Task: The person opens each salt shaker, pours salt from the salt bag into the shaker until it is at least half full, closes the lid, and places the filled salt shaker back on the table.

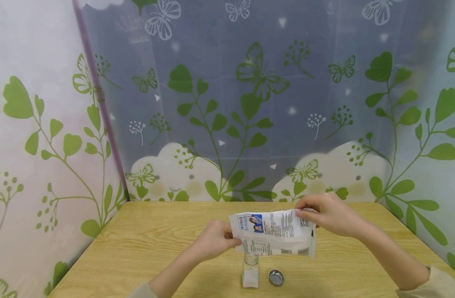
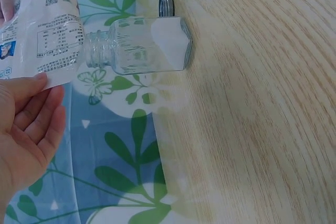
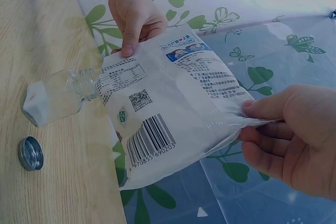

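Note:
A white printed plastic packet (image 1: 276,231) is held up above the table between both hands. My left hand (image 1: 216,238) pinches its left end, thumb (image 2: 26,87) on the printed side. At the upper right end, my right hand (image 1: 331,213) pinches a corner of the packet, which is puckered there in the right wrist view. Just below the packet stands a clear glass jar (image 1: 251,273), upright and without its lid, with white contents (image 2: 170,43) in its lower part. A silver screw lid (image 1: 276,277) lies beside the jar on the right.
The light wooden table (image 1: 145,244) extends around the jar and lid. Behind it hangs a grey-blue cloth (image 1: 212,103) printed with leaves and butterflies, and pale printed cloths stand on the left (image 1: 45,124) and right.

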The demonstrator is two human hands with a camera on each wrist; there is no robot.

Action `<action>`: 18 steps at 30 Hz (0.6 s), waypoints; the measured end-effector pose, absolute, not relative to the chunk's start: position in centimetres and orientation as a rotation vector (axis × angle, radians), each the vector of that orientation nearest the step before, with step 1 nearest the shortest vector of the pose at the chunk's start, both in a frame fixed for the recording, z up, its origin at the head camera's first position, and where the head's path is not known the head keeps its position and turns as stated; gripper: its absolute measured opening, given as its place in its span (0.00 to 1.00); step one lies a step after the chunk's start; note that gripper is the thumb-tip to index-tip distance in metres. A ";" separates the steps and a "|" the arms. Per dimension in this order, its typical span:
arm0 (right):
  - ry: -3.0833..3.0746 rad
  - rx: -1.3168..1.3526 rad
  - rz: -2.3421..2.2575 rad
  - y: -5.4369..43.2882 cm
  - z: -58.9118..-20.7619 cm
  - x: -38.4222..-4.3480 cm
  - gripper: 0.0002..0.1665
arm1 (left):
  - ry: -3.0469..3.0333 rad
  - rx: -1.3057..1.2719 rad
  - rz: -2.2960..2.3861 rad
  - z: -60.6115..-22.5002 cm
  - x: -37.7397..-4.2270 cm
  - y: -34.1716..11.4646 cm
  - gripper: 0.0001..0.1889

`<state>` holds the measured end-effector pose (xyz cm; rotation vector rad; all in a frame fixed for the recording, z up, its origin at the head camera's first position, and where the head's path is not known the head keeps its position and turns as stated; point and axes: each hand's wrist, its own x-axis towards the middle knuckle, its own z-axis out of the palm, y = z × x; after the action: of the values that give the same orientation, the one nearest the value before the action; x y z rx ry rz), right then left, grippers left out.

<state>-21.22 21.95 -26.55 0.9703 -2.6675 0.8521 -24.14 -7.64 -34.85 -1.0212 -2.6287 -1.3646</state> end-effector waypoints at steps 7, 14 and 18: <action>-2.685 0.969 0.867 21.9 -26.5 -21.2 0.08 | -2.627 -1.019 -1.380 -34.8 -24.1 -7.6 0.09; -2.680 0.965 0.860 21.9 -26.5 -21.2 0.08 | -2.644 -1.006 -1.357 -34.9 -24.1 -7.7 0.09; -2.679 0.967 0.858 21.9 -26.5 -21.2 0.07 | -2.648 -1.001 -1.337 -34.8 -24.1 -7.7 0.08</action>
<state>-21.25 21.94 -26.54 0.9668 -2.6791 0.8582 -24.07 -7.71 -34.80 -1.0009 -2.6478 -1.3374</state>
